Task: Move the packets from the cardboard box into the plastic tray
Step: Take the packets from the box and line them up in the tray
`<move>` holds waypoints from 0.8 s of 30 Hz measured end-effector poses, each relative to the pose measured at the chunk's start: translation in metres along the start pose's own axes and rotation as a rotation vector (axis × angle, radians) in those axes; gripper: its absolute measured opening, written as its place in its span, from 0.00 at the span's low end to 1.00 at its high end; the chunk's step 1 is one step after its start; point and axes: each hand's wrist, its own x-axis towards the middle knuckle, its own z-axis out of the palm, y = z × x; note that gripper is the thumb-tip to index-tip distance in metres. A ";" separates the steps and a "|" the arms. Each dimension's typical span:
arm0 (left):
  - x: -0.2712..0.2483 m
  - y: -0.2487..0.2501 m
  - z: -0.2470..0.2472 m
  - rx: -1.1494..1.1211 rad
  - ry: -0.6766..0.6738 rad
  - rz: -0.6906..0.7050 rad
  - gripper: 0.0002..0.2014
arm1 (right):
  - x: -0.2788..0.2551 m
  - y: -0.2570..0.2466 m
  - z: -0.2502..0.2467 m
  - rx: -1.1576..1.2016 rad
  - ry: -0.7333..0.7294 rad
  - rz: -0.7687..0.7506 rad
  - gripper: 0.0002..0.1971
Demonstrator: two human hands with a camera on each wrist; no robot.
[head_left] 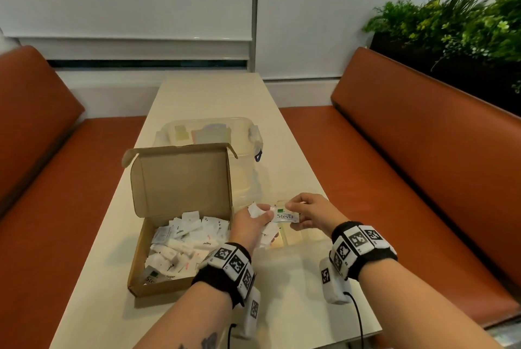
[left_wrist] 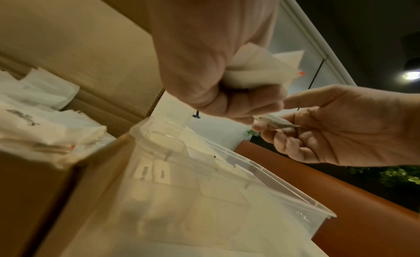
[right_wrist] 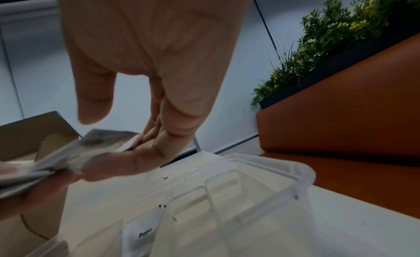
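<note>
The left hand is clenching its grip tight around a bunch of white packets, fingers curled right over them, with packet corners sticking out above and below the fist. The right hand is narrowing its grip to a pinch: thumb on top and fingers underneath are closing on the right end of a Stevia packet, whose left end is lying against the left fist. Both hands are meeting palm-inward above the near end of the clear plastic tray, with the forearms reaching in from the near edge of the bench and the wrists wearing black bands with printed markers.

The open cardboard box is sitting just left of the tray, lid standing up, and many white sachets, some marked Sugar, are lying heaped inside it. In the right wrist view a Pepper packet is standing in one compartment of the tray. A second clear container is resting behind the box.
</note>
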 end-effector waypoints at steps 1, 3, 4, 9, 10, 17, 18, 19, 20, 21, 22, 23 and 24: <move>0.001 -0.001 0.000 -0.006 0.014 0.010 0.04 | 0.000 0.001 -0.001 -0.010 -0.014 0.011 0.10; 0.002 -0.001 0.001 -0.018 0.033 0.018 0.04 | 0.001 0.003 -0.002 -0.011 -0.031 0.009 0.10; 0.003 -0.002 0.001 -0.014 0.034 0.020 0.04 | 0.002 0.004 -0.003 -0.008 -0.027 -0.001 0.10; 0.005 -0.006 0.005 0.040 -0.018 0.022 0.03 | 0.004 0.010 -0.013 -0.046 0.018 -0.014 0.06; 0.006 -0.008 0.004 0.043 -0.017 0.017 0.03 | 0.006 0.011 -0.016 -0.086 0.061 -0.012 0.05; 0.009 -0.017 0.001 0.014 0.005 -0.031 0.04 | 0.014 0.030 -0.043 -0.401 0.456 0.079 0.08; 0.008 -0.018 0.002 0.010 -0.001 -0.039 0.04 | 0.015 0.033 -0.042 -0.425 0.463 0.090 0.09; 0.008 -0.019 0.002 0.004 -0.009 -0.045 0.04 | 0.017 0.035 -0.041 -0.456 0.470 0.093 0.09; 0.007 -0.020 0.002 0.000 -0.017 -0.048 0.04 | 0.018 0.038 -0.039 -0.496 0.478 0.093 0.10; 0.007 -0.020 0.003 0.001 -0.021 -0.048 0.04 | 0.020 0.041 -0.036 -0.541 0.487 0.092 0.11; 0.007 -0.020 0.003 0.007 -0.020 -0.046 0.04 | 0.021 0.043 -0.034 -0.582 0.493 0.090 0.12; 0.007 -0.020 0.002 0.015 -0.017 -0.042 0.04 | 0.023 0.045 -0.032 -0.620 0.490 0.085 0.12; 0.008 -0.020 0.002 0.024 -0.016 -0.037 0.03 | 0.025 0.046 -0.030 -0.659 0.474 0.078 0.11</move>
